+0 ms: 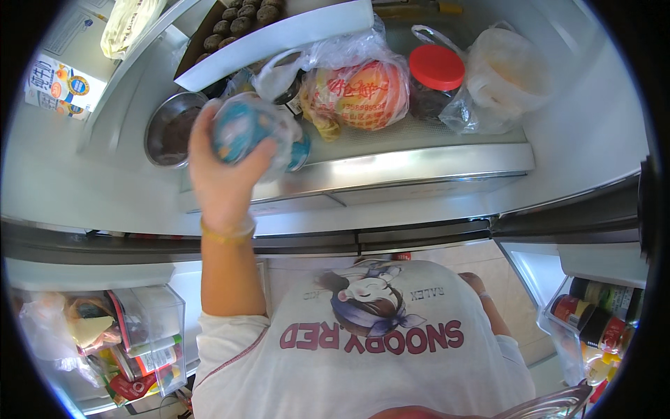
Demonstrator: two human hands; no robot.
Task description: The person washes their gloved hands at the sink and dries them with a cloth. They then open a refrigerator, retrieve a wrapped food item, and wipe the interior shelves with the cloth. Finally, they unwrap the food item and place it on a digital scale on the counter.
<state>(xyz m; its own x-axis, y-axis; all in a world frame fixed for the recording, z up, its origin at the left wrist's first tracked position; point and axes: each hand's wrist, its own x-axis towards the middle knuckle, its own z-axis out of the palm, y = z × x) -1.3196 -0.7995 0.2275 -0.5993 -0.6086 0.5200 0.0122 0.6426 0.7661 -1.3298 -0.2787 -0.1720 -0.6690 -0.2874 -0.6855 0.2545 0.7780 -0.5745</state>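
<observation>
My left hand reaches into an open refrigerator and grips a blue container wrapped in clear plastic, blurred. Just right of it, part of another blue container shows on the shelf. A steel bowl with dark contents sits to the left of the hand. Farther right are an orange-red bundle in a printed plastic bag, a jar with a red lid and a whitish tub in a plastic bag. My right hand hangs low beside my body, partly hidden by my shirt.
A box of dark, speckled egg-like items lies at the back left behind a white panel. The shelf's metal front edge crosses the view. Door bins with packages and jars flank my body. A milk carton stands upper left.
</observation>
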